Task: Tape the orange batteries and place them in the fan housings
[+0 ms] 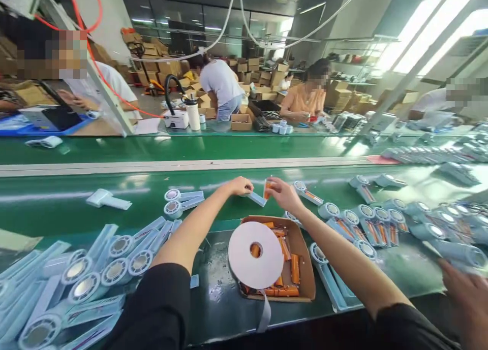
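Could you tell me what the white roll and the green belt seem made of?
The white roll looks like matte paper or fabric tape, wound flat with a loose, bendy end. The green belt seems to be smooth, glossy plastic or rubber, judging by its bright reflections.

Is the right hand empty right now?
No, the right hand holds an orange cylinder, close to the light-blue handle of the piece in the left hand.

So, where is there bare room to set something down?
Green belt: between the lone fan and the paired fans, and between the left hand and white strip. Crowded: the left pile, the right pile, and the box of orange cells.
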A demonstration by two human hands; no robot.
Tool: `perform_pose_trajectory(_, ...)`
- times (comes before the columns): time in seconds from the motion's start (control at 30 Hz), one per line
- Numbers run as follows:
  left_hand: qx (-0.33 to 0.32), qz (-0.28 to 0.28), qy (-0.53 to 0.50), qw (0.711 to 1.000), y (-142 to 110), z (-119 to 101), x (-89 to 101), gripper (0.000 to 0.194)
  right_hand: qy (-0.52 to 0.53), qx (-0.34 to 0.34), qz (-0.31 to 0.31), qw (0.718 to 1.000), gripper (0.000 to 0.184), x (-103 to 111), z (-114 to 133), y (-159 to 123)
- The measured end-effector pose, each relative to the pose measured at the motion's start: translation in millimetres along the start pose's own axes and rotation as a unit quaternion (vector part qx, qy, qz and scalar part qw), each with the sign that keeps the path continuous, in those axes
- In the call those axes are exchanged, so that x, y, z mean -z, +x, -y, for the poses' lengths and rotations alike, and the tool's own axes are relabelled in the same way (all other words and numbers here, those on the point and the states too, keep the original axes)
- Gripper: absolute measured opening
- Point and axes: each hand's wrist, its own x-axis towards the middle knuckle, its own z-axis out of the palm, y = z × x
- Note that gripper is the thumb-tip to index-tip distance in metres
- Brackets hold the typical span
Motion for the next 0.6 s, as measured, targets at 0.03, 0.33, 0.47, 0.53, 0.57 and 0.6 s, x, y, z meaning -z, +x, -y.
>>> perform_pose_trajectory(0.03, 0.033, -0.019, -0.014, 0.999, 8.0, -13.3, -9.3, 0.039, -0.018, -0.005, 0.021, 1.0, 0.04, -6.6, -3.0, 6.8)
perform_pose_trajectory(0.33, 0.194, -0.087, -0.099, 0.972, 36.5, -77.1, -53.0, 0.035, -0.13, 0.006, 0.099, 0.987, 0.032, -11.8, -17.5, 10.3)
perform_pose_trajectory(0.47, 0.132, -0.043, -0.116, 0.984, 30.0, -52.4, -41.1, 0.035, -0.162, 0.015, 0.128, 0.978, 0.025, -11.2, -3.5, 6.3)
perform_pose_trajectory(0.53, 0.103, -0.014, -0.113, 0.988, 14.1, -19.6, -19.9, 0.035, -0.162, 0.039, 0.151, 0.974, 0.019, -12.0, 4.8, -2.4)
perform_pose_trajectory(0.57, 0.092, 0.0, -0.11, 0.99, 2.5, -2.2, -6.5, 0.034, -0.156, 0.051, 0.161, 0.973, 0.017, -11.6, 5.1, -7.3)
perform_pose_trajectory(0.6, 0.085, 0.013, -0.108, 0.99, -10.0, 13.5, 7.2, 0.031, -0.155, 0.056, 0.167, 0.972, 0.016, -10.9, 0.8, -11.0)
